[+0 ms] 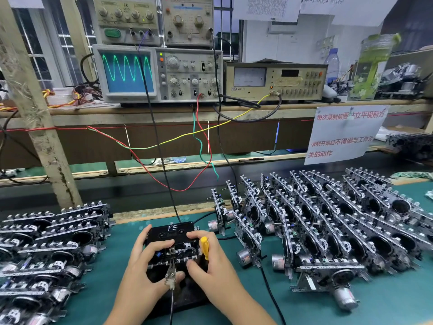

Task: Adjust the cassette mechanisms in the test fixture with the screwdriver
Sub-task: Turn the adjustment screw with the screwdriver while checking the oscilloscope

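Note:
A cassette mechanism (174, 253) sits in the black test fixture (187, 292) at the bottom centre, with a black test cassette (172, 232) marked in white on top. My left hand (145, 268) grips the mechanism's left side, its thumb beside a metal alligator clip (170, 275) clamped to the front edge. My right hand (210, 266) rests on the right side and holds a yellow-handled screwdriver (204, 247), handle up, tip hidden behind the mechanism.
Stacked cassette mechanisms lie at the left (46, 249) and in several rows at the right (328, 226) on the green mat (386, 306). An oscilloscope (154, 73) showing a green sine wave and other instruments stand on the shelf. Wires (201, 146) hang down to the fixture.

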### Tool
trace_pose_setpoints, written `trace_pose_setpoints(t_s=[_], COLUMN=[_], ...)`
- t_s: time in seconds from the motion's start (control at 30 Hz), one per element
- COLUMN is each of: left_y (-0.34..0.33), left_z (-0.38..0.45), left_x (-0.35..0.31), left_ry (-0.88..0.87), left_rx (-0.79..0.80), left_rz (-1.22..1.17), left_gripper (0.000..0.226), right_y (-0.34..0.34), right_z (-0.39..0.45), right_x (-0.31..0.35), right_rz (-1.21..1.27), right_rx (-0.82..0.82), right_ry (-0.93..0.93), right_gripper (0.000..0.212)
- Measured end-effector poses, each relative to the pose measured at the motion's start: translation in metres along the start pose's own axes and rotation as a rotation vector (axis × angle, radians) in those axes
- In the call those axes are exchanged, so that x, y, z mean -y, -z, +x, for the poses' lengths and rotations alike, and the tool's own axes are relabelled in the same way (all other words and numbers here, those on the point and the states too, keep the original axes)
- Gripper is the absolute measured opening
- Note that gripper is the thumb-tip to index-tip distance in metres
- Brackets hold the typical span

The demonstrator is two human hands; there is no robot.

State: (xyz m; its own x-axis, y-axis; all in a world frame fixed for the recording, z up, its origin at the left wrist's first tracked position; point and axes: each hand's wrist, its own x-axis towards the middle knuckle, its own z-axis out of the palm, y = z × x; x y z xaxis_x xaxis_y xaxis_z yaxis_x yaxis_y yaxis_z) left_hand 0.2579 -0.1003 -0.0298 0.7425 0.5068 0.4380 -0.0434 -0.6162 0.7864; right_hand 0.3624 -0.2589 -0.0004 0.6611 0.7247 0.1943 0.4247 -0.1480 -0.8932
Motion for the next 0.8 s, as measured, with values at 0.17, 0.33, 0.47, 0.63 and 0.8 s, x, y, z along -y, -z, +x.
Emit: trace_pose_setpoints(t_s=[0.17, 0.33, 0.47, 0.63, 0.8], left_y=[-0.0005, -0.0004, 0.0001, -0.0003, -0.0002], left_z=[0.0002, 0.0003, 0.0000, 0.0007, 0.0007], left_x=[0.0005, 0.0004, 0.0013, 0.0018, 0.0029], left_ry=[0.003, 0.014, 0.019, 0.016, 0.003], left_rx=[0.012, 0.020, 0.015, 0.016, 0.016], left_rz=[-0.001, -0.004, -0.004, -0.004, 0.004], left_gripper=[0.069, 0.069, 0.069, 0.069, 0.069], right_y=[0.0000, 0.0003, 0.0009, 0.0011, 0.0015], right_z=[-0.0001, -0.0003, -0.0008, -0.0010, -0.0015], right_x=[-0.0004, -0.0001, 0.0003, 0.0004, 0.0012], right_rz=[0.008, 0.009, 0.005, 0.003, 0.007], right_rx=[0.002, 0.000, 0.005, 0.006, 0.009], right_ry=[0.003, -0.005, -0.003, -0.002, -0.008], right_gripper=[0.046, 0.047, 0.046, 0.047, 0.047])
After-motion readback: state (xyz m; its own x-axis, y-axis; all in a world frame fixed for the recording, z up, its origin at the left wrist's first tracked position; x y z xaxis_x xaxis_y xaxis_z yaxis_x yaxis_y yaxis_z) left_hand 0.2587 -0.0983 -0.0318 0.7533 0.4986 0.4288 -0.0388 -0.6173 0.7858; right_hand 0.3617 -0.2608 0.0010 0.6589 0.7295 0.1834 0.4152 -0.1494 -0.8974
